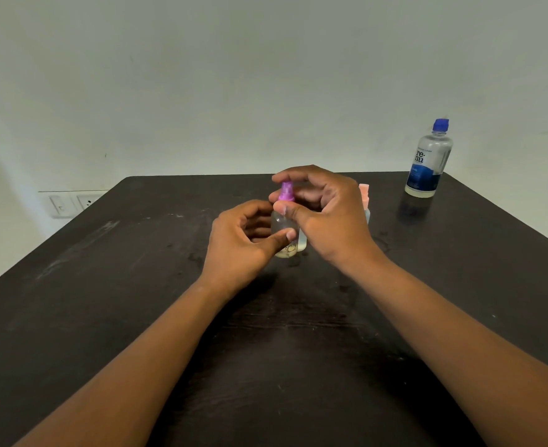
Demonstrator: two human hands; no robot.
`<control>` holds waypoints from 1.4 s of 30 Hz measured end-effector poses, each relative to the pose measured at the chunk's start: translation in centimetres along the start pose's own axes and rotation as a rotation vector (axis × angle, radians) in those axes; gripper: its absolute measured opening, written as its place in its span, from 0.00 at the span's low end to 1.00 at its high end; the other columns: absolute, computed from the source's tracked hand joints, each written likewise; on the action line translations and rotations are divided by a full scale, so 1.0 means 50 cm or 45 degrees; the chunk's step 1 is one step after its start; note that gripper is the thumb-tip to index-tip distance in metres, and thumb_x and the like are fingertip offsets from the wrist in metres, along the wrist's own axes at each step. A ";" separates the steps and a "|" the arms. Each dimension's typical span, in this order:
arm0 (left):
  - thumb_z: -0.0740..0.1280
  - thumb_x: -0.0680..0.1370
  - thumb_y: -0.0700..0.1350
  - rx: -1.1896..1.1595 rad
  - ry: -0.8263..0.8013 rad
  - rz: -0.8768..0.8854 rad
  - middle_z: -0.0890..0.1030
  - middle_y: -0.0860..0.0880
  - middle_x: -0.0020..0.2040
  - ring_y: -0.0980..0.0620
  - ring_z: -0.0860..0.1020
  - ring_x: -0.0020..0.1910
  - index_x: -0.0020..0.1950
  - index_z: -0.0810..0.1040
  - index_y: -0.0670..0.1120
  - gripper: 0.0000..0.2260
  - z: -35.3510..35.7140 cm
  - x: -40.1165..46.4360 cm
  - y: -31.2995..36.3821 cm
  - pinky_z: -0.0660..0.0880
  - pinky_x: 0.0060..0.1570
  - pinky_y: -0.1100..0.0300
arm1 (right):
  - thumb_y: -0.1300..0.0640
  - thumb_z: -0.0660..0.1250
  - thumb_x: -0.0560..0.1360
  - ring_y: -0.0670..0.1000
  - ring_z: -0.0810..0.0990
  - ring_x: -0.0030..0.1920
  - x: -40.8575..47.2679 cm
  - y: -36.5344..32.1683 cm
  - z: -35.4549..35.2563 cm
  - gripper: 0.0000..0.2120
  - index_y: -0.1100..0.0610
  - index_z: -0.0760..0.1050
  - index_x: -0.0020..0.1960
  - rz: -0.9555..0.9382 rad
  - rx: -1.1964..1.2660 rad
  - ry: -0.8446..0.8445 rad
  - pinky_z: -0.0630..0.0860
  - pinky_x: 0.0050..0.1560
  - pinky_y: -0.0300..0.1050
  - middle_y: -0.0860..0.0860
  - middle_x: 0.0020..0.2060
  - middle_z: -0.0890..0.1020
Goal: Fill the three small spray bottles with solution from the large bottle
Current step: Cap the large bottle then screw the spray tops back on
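**Purple-capped bottle under both hands at mid-table**

Dark, scuffed wood is filling most of the view: a table (105, 285) backed by a pale wall, with a white socket plate (69, 203) showing low on that wall, far to the left of the purple-topped spray bottle (285, 227).

That small clear bottle is standing upright on the table, and both hands are working on it. The left hand (243, 240) is curling round its body, thumb pressing against the lower front. The right hand (324, 211) is arching over the top, thumb and fingers closing round the purple spray cap (287, 191). A shallow layer of pale liquid seems to be sitting at the bottle's base, though the fingers are hiding much of it.

Just right of the purple-topped bottle, mostly behind the right hand, a pink-capped spray bottle (364, 201) is peeking out. A third small bottle appears to be standing just behind, barely visible. Well to the right and farther back, the large bottle (429, 162) is standing with its blue cap on.

Judging by the grip, the cap is being twisted; whether on or off cannot be told. If it is coming off, the next move is calling for setting it aside and fetching the large bottle; if going on, for seating the thread squarely and moving to another bottle.
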State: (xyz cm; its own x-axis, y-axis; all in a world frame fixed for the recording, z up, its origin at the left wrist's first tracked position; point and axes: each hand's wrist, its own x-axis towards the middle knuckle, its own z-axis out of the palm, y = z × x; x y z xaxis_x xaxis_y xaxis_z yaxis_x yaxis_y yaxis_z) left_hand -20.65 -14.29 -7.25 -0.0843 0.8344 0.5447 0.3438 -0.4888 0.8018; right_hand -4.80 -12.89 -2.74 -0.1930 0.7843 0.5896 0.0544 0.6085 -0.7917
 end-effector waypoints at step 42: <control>0.80 0.74 0.52 0.248 0.187 -0.210 0.86 0.55 0.57 0.57 0.84 0.55 0.64 0.84 0.51 0.20 -0.022 -0.008 -0.003 0.82 0.61 0.53 | 0.49 0.71 0.80 0.51 0.82 0.53 -0.008 0.075 0.010 0.19 0.56 0.75 0.67 0.257 -0.821 0.066 0.78 0.51 0.46 0.50 0.54 0.84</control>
State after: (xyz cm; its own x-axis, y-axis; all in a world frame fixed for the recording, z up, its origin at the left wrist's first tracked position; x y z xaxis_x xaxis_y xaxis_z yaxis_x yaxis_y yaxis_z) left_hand -21.72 -14.84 -7.33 -0.2837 0.8456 0.4522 0.4858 -0.2798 0.8281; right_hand -4.99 -10.98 -6.00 -0.0710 0.8852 0.4598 0.6614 0.3868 -0.6426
